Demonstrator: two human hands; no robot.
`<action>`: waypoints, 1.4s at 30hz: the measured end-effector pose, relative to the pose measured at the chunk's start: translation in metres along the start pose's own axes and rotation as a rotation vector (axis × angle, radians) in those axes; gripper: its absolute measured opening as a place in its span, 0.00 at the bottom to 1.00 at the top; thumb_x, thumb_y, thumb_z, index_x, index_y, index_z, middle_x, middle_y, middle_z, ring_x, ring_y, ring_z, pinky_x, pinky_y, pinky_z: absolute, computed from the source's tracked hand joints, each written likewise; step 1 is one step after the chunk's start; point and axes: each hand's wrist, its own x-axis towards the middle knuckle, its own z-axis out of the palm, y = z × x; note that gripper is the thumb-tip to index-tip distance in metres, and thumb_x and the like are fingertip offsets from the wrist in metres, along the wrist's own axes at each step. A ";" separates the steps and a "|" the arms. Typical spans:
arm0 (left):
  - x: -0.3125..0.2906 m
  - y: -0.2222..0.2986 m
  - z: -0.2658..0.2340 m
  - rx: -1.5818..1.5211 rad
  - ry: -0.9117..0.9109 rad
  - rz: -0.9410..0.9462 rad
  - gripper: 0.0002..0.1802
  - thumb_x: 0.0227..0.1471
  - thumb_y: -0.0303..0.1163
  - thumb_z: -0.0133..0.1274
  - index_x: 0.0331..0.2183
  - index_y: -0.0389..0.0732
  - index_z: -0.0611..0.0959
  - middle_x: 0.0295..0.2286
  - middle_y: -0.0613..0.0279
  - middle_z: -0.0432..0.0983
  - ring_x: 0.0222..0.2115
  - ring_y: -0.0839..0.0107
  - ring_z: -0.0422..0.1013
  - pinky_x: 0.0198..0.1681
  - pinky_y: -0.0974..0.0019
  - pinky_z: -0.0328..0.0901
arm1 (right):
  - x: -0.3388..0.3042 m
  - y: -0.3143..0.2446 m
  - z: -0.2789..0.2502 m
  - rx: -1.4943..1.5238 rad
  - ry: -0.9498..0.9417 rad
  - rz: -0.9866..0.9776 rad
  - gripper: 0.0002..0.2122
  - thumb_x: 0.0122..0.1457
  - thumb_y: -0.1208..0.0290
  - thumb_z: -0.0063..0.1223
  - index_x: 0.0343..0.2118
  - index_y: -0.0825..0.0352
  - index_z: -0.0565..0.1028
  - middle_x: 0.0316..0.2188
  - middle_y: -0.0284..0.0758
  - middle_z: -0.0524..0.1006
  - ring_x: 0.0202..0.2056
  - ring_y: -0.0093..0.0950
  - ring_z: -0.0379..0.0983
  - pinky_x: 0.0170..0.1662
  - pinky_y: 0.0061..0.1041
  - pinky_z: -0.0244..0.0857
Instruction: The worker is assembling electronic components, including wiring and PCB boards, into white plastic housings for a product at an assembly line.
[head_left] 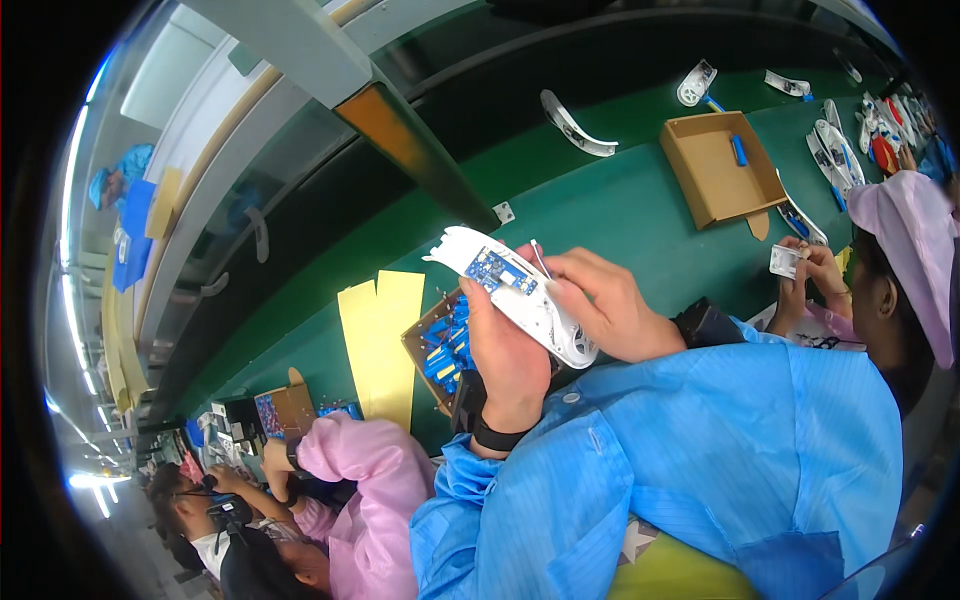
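Note:
My left hand (508,352) is closed round a long white curved plastic housing (462,245), its thumb along the near edge. A blue circuit board (488,268) lies in the housing, and a round grille shows at its lower right end. Over the board's right side, my right hand (618,308) has thumb and fingers pinched together at a thin white strip (540,257); its exact kind is too small to tell. Partly behind my left hand, a cardboard box (413,345) holds many blue cylindrical cells (450,345) with wires.
Yellow sheets (385,345) lie left of the box on the green bench (630,205). Farther off are a white housing (578,125) and a cardboard tray (700,195) with a blue cell. Co-workers sit close on both sides; a metal post (400,130) rises ahead.

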 end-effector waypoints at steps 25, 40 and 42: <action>-0.012 0.002 0.003 -0.071 0.032 0.053 0.25 0.60 0.47 0.36 0.47 0.36 0.69 0.44 0.51 0.70 0.46 0.60 0.66 0.53 0.56 0.59 | 0.006 -0.014 -0.002 0.265 0.151 -0.093 0.03 0.51 0.82 0.52 0.30 0.72 0.71 0.25 0.35 0.72 0.25 0.22 0.72 0.27 0.20 0.65; -0.020 0.002 0.004 -0.159 -0.069 0.089 0.27 0.63 0.45 0.29 0.51 0.32 0.65 0.49 0.48 0.65 0.53 0.54 0.59 0.59 0.53 0.52 | 0.002 -0.018 -0.003 -0.351 0.244 -0.446 0.03 0.44 0.77 0.56 0.22 0.66 0.73 0.22 0.32 0.69 0.25 0.31 0.66 0.28 0.27 0.59; -0.021 0.000 0.008 -0.121 -0.015 0.100 0.28 0.62 0.48 0.29 0.52 0.36 0.64 0.48 0.49 0.65 0.52 0.56 0.60 0.57 0.52 0.54 | 0.000 -0.020 -0.003 -0.374 0.259 -0.445 0.03 0.43 0.77 0.56 0.21 0.66 0.73 0.21 0.32 0.68 0.24 0.31 0.65 0.27 0.27 0.59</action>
